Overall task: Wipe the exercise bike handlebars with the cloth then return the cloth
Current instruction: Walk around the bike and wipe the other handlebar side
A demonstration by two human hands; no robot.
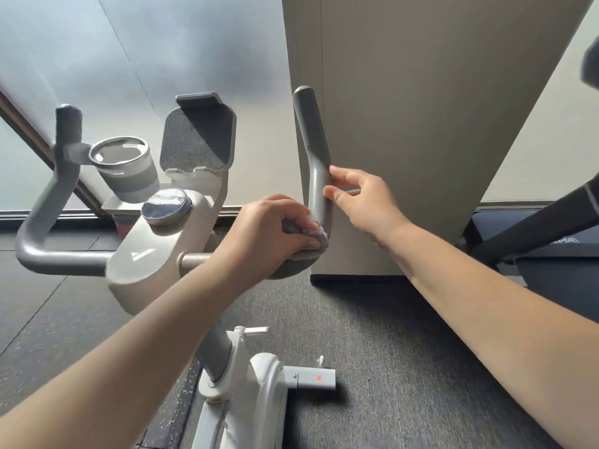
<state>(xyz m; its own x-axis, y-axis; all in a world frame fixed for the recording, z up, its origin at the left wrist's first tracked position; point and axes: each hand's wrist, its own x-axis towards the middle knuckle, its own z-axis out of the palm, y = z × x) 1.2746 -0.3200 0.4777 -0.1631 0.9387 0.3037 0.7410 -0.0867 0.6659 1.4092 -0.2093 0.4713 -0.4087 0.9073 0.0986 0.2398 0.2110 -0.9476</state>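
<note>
A white exercise bike carries grey handlebars: the right handlebar [311, 131] rises from a bend at centre, the left handlebar [48, 202] curves up at the left. My left hand [269, 234] grips a grey cloth [316, 236] and presses it against the lower bend of the right handlebar. My right hand [359, 199] is just above, thumb and fingertips touching the bar's right side, fingers fairly straight.
A cup holder [124, 170], a tablet holder [197, 137] and a round dial [167, 207] sit on the bike's console. A beige pillar [421, 124] stands right behind the right handlebar. A dark machine frame [531, 225] is at the right on the carpet.
</note>
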